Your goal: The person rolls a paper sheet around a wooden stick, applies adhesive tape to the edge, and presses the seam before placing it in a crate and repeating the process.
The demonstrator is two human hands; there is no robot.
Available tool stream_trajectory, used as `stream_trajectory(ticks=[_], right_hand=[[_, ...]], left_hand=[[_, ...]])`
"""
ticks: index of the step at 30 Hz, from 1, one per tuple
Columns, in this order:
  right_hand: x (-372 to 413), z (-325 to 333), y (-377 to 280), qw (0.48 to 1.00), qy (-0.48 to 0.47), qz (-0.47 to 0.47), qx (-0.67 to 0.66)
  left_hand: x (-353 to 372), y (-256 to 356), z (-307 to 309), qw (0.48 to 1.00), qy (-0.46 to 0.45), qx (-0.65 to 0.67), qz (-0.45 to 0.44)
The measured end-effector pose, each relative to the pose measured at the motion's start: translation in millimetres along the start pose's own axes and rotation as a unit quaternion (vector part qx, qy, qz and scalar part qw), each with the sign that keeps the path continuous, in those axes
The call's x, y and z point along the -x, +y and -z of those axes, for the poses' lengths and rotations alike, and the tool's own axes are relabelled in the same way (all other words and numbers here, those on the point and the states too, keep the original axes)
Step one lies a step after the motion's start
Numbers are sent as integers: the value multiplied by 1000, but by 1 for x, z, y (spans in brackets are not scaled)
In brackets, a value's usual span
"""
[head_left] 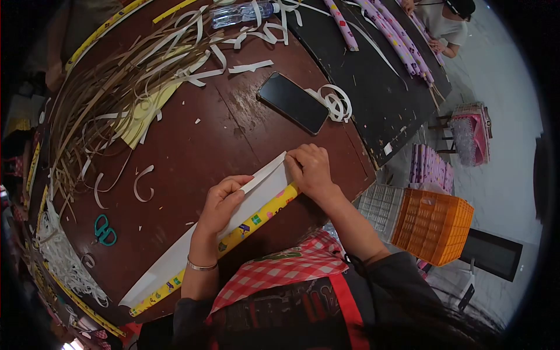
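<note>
Lengthwise, the white sheet (265, 191) slants roughly from 8 o'clock to 2 o'clock along the near side of the bench (233, 122), just beyond the red checked apron (280, 265). A yellow printed roll (255, 220) lies along its 5 o'clock side on nearly the same axis; whether the two are one piece, I cannot tell. The right hand (310, 169) is nearer the 2 o'clock end, thumb and curled fingers pinching the upper corner. The left hand (220, 201) sits partway down, its fingers and thumb pinching a narrow folded band on the 11 o'clock edge, its wrist crossing above the sheet. From the left fingers, the band leads between 1 and 2 o'clock to the right fingers, while the longer stretch runs off toward 8 o'clock, unheld.
</note>
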State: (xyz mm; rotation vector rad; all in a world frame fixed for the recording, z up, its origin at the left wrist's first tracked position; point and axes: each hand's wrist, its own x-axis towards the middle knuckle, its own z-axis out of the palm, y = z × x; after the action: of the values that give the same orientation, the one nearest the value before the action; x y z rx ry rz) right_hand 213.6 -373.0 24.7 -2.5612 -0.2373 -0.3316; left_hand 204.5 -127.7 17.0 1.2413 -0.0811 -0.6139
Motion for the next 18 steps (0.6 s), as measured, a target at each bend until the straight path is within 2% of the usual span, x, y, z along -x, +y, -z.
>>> stream_trajectory(ticks=[4, 6, 18], right_hand=[[-1, -1, 1, 1000, -6, -4, 9], [-1, -1, 0, 1000, -11, -6, 22], [-7, -1, -3, 998, -36, -18, 53]], left_hand=[[0, 4, -1, 1000, 0, -9, 2], [1, 7, -2, 998, 2, -60, 6], [2, 15, -6, 995, 9, -99, 9]])
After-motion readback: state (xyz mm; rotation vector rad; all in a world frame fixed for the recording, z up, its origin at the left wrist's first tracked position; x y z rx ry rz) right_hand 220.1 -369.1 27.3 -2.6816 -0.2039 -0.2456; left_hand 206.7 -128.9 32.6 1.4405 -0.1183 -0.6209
